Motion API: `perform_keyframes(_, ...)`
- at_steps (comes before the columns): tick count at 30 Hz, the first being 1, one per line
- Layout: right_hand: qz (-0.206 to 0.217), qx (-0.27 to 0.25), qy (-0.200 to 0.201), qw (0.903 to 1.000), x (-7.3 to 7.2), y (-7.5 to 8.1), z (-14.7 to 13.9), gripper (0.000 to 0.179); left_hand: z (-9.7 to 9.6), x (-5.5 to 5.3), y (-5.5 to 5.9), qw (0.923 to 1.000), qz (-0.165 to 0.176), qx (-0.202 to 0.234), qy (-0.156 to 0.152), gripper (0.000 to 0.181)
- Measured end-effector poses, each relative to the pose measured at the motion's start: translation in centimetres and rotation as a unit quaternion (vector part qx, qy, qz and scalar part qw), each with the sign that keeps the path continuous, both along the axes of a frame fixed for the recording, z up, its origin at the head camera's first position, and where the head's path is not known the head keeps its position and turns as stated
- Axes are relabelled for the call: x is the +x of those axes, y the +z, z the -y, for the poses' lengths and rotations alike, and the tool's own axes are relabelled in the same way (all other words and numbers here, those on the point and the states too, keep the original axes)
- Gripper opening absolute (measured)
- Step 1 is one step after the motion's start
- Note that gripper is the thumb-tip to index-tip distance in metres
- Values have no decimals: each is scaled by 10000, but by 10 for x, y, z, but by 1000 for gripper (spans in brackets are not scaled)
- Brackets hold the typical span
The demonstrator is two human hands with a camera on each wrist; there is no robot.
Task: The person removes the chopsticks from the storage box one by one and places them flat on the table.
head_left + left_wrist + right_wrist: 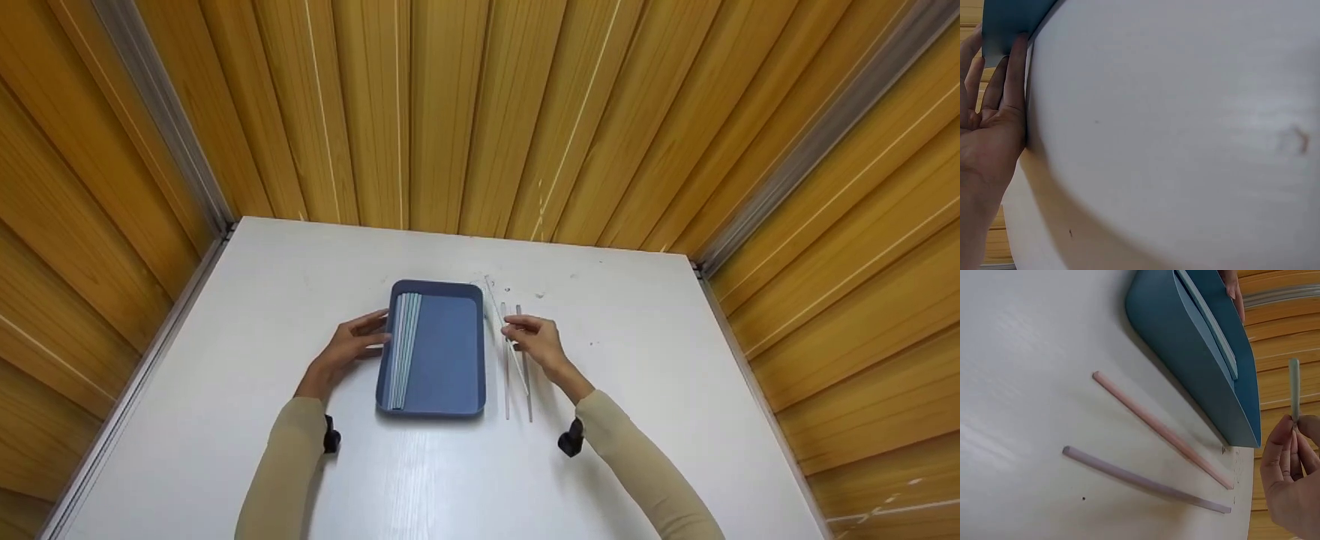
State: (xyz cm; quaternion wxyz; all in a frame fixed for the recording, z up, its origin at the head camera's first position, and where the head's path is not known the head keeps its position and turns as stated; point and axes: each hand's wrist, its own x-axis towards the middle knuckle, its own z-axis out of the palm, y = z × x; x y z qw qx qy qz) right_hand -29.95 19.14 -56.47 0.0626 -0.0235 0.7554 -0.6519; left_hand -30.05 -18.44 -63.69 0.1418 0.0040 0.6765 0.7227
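A blue rectangular tray point(446, 360) lies on the white table with several pale green straws point(406, 345) side by side along its left wall. My left hand point(349, 346) touches the tray's left side, its fingers fairly straight against the outer wall in the left wrist view. Just right of the tray, my right hand point(536, 341) pinches one pale green straw point(1294, 389) between thumb and fingertips, raised above the table. Beneath that hand, a pink straw point(1162, 431) and a light purple straw point(1143, 480) lie apart on the table.
The white table point(637, 360) is bounded by yellow wood-patterned panels point(442, 112) at the back and both sides. Small dark specks and marks point(540, 295) show on the tabletop behind the right hand. A black wrist camera point(571, 439) hangs at the right sleeve.
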Motion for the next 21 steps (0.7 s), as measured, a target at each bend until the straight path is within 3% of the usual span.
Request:
perform_keyframes(6,-62,28,-520,9986,1,-8,-21,31,0,1,3,10000,45,-25,-23,67)
perform_keyframes(21,229,364,-1149,9924,11,-27,-64,32,-1,1,2,9999,-48,-97,-32,69)
